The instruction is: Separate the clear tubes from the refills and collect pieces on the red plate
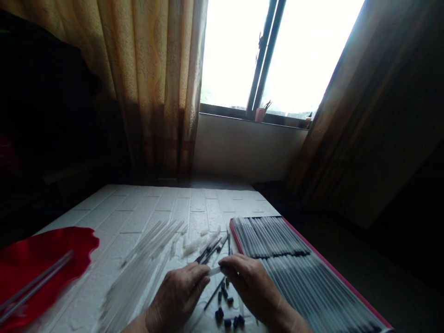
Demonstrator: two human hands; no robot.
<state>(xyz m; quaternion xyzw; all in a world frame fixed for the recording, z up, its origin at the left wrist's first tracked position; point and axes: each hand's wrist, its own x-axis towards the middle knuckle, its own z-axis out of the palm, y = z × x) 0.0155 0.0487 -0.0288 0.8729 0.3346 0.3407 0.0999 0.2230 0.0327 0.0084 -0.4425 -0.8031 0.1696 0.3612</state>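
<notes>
Over the white surface (pixel 199 206), we gripped one translucent tube (pixel 215 271) between left hand (pixel 177 290) and right hand (pixel 255 282), near black pieces (pixel 230 300).

Hands (pixel 178 289): two
Short clear piece (pixel 215 271) in the fingers: one, as I see it
Red-edged box (pixel 236 239): one, its slim sticks (pixel 270 236) lying in two rows, too many to count
Black caps (pixel 230 300): at least seven
Loose clear tubes (pixel 130 286): uncountable from here
Red dish (pixel 34 254): one
Worktop (pixel 197 206): one
Curtains (pixel 152 83): two
</notes>
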